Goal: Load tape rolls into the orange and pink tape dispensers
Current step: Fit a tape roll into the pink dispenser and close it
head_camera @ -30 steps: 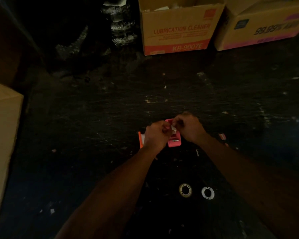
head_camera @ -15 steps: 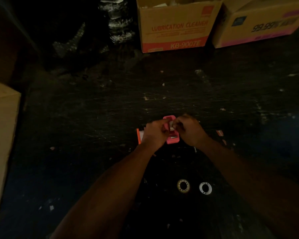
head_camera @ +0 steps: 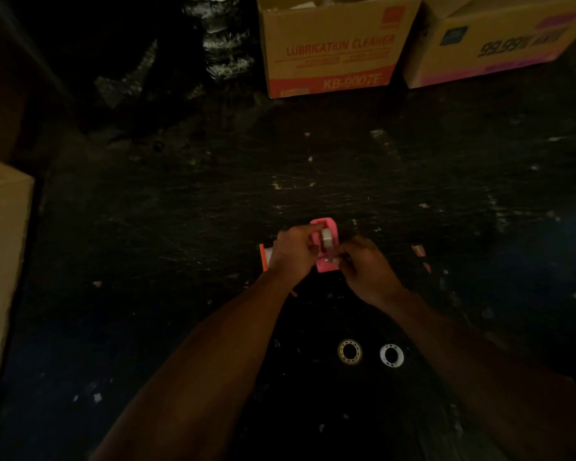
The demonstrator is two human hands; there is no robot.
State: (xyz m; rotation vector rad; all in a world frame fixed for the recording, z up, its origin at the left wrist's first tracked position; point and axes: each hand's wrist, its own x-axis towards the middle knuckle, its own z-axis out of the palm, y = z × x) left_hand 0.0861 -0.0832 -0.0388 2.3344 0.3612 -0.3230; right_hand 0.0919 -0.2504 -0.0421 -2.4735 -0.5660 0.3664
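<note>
A pink tape dispenser (head_camera: 326,266) stands on the dark floor at the centre, with a tape roll (head_camera: 327,241) sitting upright in it. My left hand (head_camera: 291,251) grips the dispenser's left side. My right hand (head_camera: 366,269) pinches at the dispenser's near end, by the cutter; whether tape is between the fingers cannot be told. An orange dispenser (head_camera: 263,256) lies just left of my left hand, mostly hidden behind it. Two loose rings lie nearer to me: a yellowish tape roll (head_camera: 349,352) and a white roll (head_camera: 391,355).
Two cardboard boxes stand at the back: one marked "LUBRICATION CLEANER" (head_camera: 333,51) and another (head_camera: 499,41) to its right. A pale box (head_camera: 0,261) rises at the left edge. Small scraps litter the dark floor (head_camera: 180,227). The light is dim.
My right hand has slid from the top of the roll down to the dispenser's near end, so the roll now shows in the pink dispenser. The view has shifted slightly.
</note>
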